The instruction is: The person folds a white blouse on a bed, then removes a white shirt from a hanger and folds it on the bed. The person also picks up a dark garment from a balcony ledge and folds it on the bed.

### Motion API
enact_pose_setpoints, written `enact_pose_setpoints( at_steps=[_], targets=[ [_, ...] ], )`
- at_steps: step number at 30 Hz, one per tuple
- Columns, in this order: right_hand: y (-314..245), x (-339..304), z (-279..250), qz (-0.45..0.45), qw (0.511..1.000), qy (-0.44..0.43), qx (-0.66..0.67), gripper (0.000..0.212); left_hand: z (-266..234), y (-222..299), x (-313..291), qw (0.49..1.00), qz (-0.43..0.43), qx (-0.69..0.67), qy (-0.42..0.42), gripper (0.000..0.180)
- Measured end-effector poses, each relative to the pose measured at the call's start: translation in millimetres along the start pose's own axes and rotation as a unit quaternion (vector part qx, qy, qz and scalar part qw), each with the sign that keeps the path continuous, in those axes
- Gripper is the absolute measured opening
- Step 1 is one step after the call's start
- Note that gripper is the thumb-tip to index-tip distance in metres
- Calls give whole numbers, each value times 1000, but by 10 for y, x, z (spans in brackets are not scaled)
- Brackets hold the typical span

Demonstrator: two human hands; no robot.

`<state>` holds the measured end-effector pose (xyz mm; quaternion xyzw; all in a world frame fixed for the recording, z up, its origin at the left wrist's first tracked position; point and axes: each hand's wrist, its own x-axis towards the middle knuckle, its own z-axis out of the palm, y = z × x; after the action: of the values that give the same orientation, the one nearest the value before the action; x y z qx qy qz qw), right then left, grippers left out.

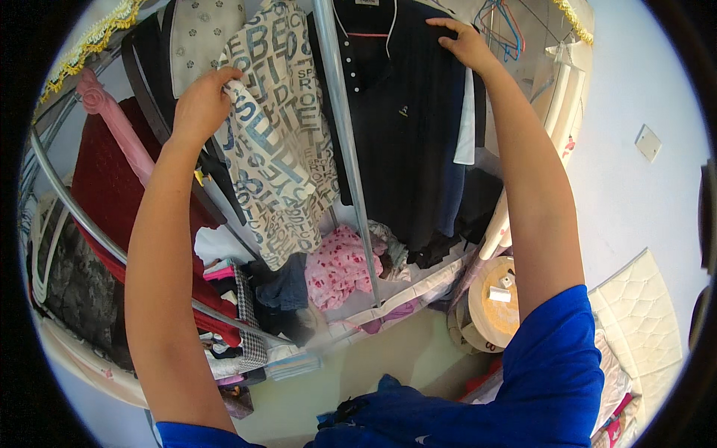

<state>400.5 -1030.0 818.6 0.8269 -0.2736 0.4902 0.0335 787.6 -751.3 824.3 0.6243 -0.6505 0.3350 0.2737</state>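
My left hand (203, 104) is closed on the upper left edge of a cream garment (280, 149) printed with blue-grey letters, which hangs left of a metal pole. Right of the pole hangs a black polo shirt (403, 112) with white buttons and light piping at the collar. At its right shoulder is my right hand (464, 46), fingers stretched and apart, touching or very near the fabric. Both arms are raised inside the fabric wardrobe. Behind the polo, a white edge and dark blue cloth show.
The metal pole (345, 142) stands upright between the garments. Left hang a dark red cloth (112, 187) and a pink rose-topped strip (123, 131). Below lie pink printed clothes (340, 269) and a checked basket (246, 313). Blue and red hangers (508, 33) hang upper right; a round wooden stool (485, 306) stands lower right.
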Motion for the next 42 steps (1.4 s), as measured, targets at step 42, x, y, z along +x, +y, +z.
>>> enact_pose_setpoints(
  at_steps=[42],
  targets=[
    [-2971,-7067,2264,288,505,-794,177,37,-1743,569,-7857,678,-591,-281,-335,48]
  ],
)
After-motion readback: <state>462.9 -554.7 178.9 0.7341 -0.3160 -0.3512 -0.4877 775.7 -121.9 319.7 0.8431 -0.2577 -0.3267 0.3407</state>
